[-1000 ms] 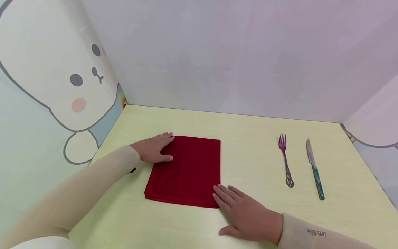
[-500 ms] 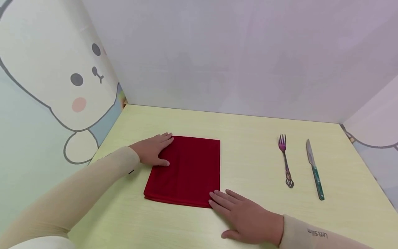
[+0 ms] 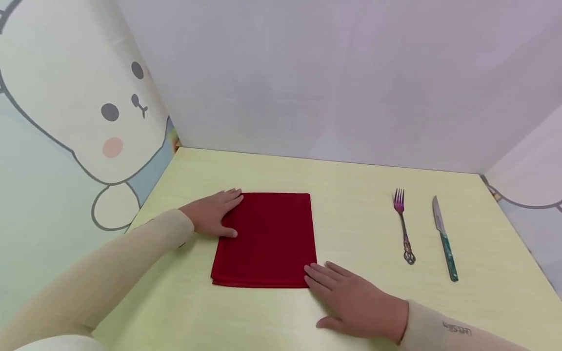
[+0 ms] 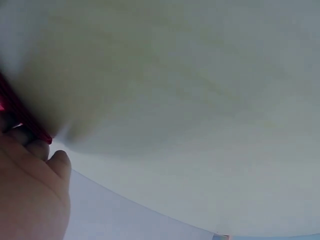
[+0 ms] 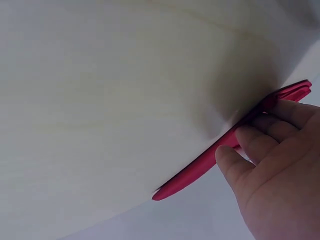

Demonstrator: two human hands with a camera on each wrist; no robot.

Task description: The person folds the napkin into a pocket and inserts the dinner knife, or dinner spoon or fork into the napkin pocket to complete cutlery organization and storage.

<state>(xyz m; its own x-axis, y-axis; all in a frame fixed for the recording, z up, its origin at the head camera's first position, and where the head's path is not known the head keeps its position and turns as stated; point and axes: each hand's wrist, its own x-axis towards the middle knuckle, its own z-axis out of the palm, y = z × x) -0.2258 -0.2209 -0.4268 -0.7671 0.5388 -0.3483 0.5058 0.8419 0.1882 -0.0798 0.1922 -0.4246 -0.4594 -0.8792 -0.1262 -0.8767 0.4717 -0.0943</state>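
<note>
A folded dark red cloth napkin (image 3: pixel 270 239) lies flat on the pale wooden table, its layers showing along the front edge. My left hand (image 3: pixel 212 212) rests on its far left corner, fingers spread and pointing away, thumb lying on the cloth. At the near right corner, the fingertips of my right hand (image 3: pixel 351 300) touch the cloth with the fingers straight and the thumb apart on the table side. The right wrist view catches the napkin's edge (image 5: pixel 192 175) beside my fingers. Only a sliver of red cloth (image 4: pixel 25 115) shows in the left wrist view.
To the right lie a fork (image 3: pixel 404 226) with purplish tines and a table knife (image 3: pixel 445 239) with a green handle. The table (image 3: pixel 351 195) meets a plain pale wall (image 3: pixel 307 87) at the back; a cartoon-printed curtain (image 3: pixel 66 97) stands at the left.
The napkin has turned slightly, its near edge swinging to the right and now lying straighter. My right hand has shifted a little right with it; the left has slid slightly left and nearer.
</note>
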